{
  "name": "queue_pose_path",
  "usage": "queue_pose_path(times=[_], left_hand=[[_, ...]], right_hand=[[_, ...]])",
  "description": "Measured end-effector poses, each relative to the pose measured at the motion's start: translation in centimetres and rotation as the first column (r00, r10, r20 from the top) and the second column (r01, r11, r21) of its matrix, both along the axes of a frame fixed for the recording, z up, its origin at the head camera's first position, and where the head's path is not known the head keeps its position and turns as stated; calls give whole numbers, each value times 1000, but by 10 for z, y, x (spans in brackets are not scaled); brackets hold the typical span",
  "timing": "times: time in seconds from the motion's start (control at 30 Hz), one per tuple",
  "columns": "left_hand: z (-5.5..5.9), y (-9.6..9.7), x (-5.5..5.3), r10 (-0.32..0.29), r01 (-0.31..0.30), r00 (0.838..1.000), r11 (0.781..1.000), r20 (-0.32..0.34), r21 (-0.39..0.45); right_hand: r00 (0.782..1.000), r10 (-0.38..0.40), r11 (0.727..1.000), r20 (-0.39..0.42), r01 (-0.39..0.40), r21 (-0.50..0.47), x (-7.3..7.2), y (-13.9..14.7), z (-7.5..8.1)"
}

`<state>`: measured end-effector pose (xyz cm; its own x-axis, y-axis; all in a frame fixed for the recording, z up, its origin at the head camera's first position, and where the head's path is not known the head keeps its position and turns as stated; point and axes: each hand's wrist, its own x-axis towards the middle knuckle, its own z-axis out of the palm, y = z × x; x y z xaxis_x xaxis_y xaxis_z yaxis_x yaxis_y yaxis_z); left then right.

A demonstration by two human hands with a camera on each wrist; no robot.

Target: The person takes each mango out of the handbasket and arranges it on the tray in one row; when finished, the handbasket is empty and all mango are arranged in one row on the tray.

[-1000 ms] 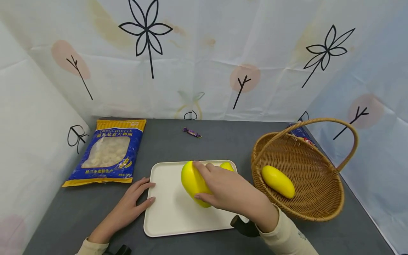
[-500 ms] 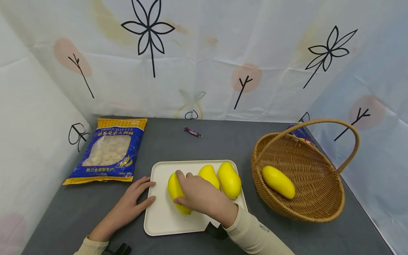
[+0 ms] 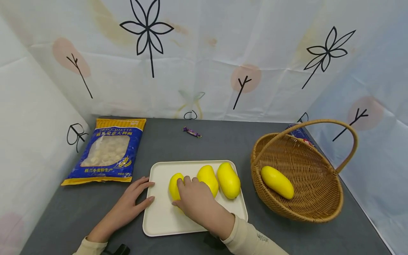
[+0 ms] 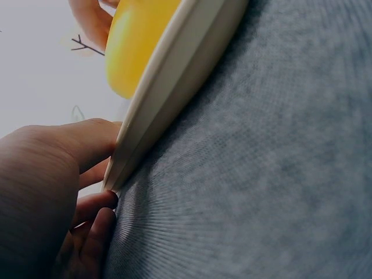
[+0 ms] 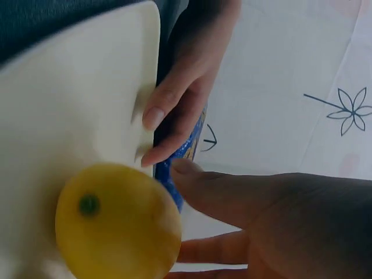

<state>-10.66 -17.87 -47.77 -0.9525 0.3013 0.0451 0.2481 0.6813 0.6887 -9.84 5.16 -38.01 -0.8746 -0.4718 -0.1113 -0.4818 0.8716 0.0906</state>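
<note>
My right hand (image 3: 199, 203) is over the leftmost yellow mango (image 3: 174, 186) on the cream tray (image 3: 165, 225), hiding part of it. In the right wrist view the thumb (image 5: 187, 167) stands off this mango, and the other fingers are beside it. A middle mango (image 3: 207, 175) and a right mango (image 3: 228, 180) lie on the tray too. At the tray's left edge rests my left hand (image 3: 127, 202), thumb and fingertips on the rim with the fingers spread loosely. The left wrist view shows those fingers (image 4: 96, 203) right at the rim.
A wicker basket (image 3: 313, 177) with a tall handle stands to the right, with another mango (image 3: 277, 182) in it. A blue pasta bag (image 3: 108, 152) lies at the back left. One purple wrapped candy (image 3: 192, 132) lies behind the tray.
My right hand has moved left and set a mango down at the tray's left side, then shifted slightly right as its grip loosened. My left hand has stayed on the rim.
</note>
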Motion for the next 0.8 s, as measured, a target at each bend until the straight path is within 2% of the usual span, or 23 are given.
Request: queue_pose_path(times=[0.1,0.17,0.33,0.47,0.6,0.8], left_hand=[[-1,-1,-1,2,-2,1000,1000,8,-9],[-1,-1,-1,4,-4,1000,1000,10,-11],[-1,-1,-1,0,0,1000,1000,5,-9],[-1,-1,-1,-3,3,1000,1000,3,-1],[-1,-1,-1,-7,7,1000,1000,3,3],[-2,-1,-1,-5,5,1000,1000,6,-6]], right_hand=[[996,27,997,-86,-21,77,6,-1,-5],[991,33,996,-129,-21,88,8,-2,-9],[975,11,1000,-220,-5,27,11,-3,-19],[960,-30,999,-280,37,20,11,-2,-24],[951,-75,995,-301,89,34,9,0,-26],[954,-112,992,-279,122,19,6,5,-25]])
